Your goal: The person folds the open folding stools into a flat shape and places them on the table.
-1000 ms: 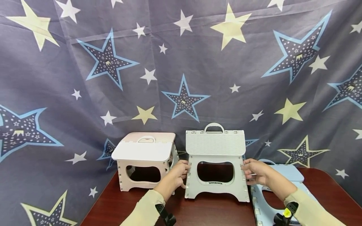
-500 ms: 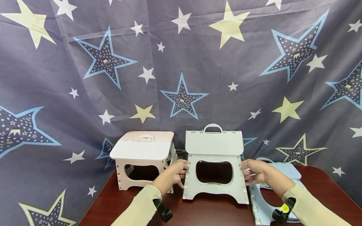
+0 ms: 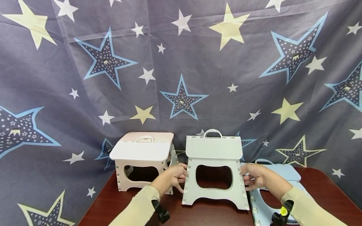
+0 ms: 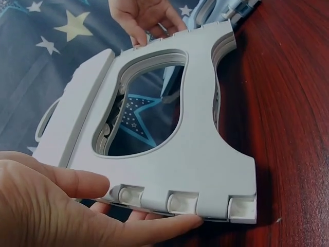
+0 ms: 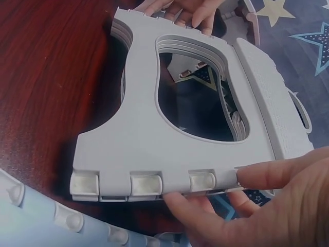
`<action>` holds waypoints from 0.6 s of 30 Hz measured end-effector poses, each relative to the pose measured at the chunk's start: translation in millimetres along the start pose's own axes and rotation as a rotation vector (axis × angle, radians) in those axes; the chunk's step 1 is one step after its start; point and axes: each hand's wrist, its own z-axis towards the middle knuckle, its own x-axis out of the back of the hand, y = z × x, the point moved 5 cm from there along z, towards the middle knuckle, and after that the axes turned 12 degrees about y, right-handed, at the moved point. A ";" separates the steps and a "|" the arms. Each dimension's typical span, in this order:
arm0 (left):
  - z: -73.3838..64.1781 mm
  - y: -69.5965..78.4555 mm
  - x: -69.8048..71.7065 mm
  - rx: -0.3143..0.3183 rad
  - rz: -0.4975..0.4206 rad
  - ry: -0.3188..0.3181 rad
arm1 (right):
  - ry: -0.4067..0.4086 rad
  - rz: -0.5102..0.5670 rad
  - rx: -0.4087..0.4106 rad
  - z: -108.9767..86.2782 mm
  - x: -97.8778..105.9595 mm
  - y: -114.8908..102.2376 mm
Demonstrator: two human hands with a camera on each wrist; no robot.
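Note:
A pale grey folding step stool [image 3: 214, 149] stands upright in the middle of the table, its carry handle [image 3: 213, 131] at the top and its front leg panel facing me. In the left wrist view its panels lie close together, layer behind layer. My left hand [image 3: 173, 177] grips the stool's left side edge, thumb on the front and fingers reaching round behind. On the opposite edge my right hand [image 3: 255, 176] holds it the same way, as the right wrist view shows. The fingertips behind the panel are partly hidden.
To the left stands an unfolded stool [image 3: 141, 151] with a pink and white seat. A light blue stool [image 3: 286, 172] lies at the right, partly behind my right forearm. The dark red table [image 3: 203, 216] backs onto a star-patterned cloth [image 3: 195, 56].
Both hands have brought the grey stool slightly down and towards me, so its handle and feet sit lower in the head view. The grips are the same, and the other stools stay put.

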 end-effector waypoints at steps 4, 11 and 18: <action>-2.8 1.3 0.9 0.004 0.006 0.002 | 0.004 -0.007 -0.004 0.7 -1.1 1.0; -6.3 1.9 0.6 0.009 0.015 0.036 | 0.013 -0.012 0.000 2.3 -2.1 1.5; -2.3 -2.9 0.4 0.019 0.015 0.061 | 0.028 -0.033 -0.011 6.1 -3.3 3.8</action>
